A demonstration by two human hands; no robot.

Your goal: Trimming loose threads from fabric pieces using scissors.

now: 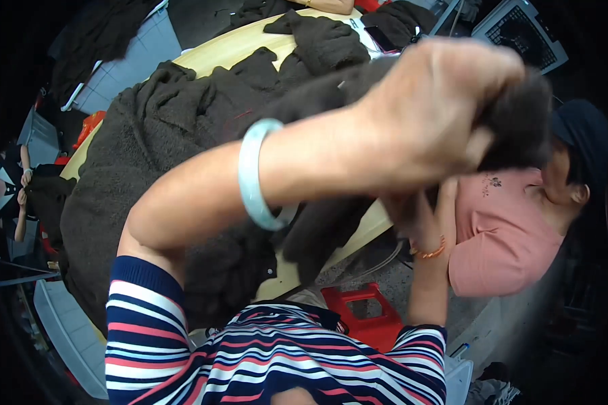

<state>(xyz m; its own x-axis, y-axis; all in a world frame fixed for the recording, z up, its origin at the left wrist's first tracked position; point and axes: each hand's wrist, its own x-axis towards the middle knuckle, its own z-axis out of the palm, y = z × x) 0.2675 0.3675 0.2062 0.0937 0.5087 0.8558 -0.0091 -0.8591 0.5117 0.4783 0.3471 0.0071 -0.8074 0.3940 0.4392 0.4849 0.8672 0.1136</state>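
Note:
My left arm reaches across the view to the right, with a pale green bangle (pixel 252 177) below the wrist. Raised close to the camera and blurred, my left hand (pixel 436 111) is closed on a dark brown fleece garment (pixel 520 125). Part of that cloth bunches beyond the fist, and more hangs beneath the forearm. My right hand (pixel 412 219) is lower down, partly behind the left one and next to the hanging cloth; its fingers are smeared and hidden. An orange beaded bracelet (pixel 430 250) circles the right wrist.
Heaped dark fleece garments (pixel 135 152) cover much of a light wooden table (pixel 216 57). A phone (pixel 382 39) lies at its far side. At right sits a person in a pink shirt (pixel 503 236). A red stool (pixel 365 317) stands below; another person (pixel 10 185) handles dark cloth at left.

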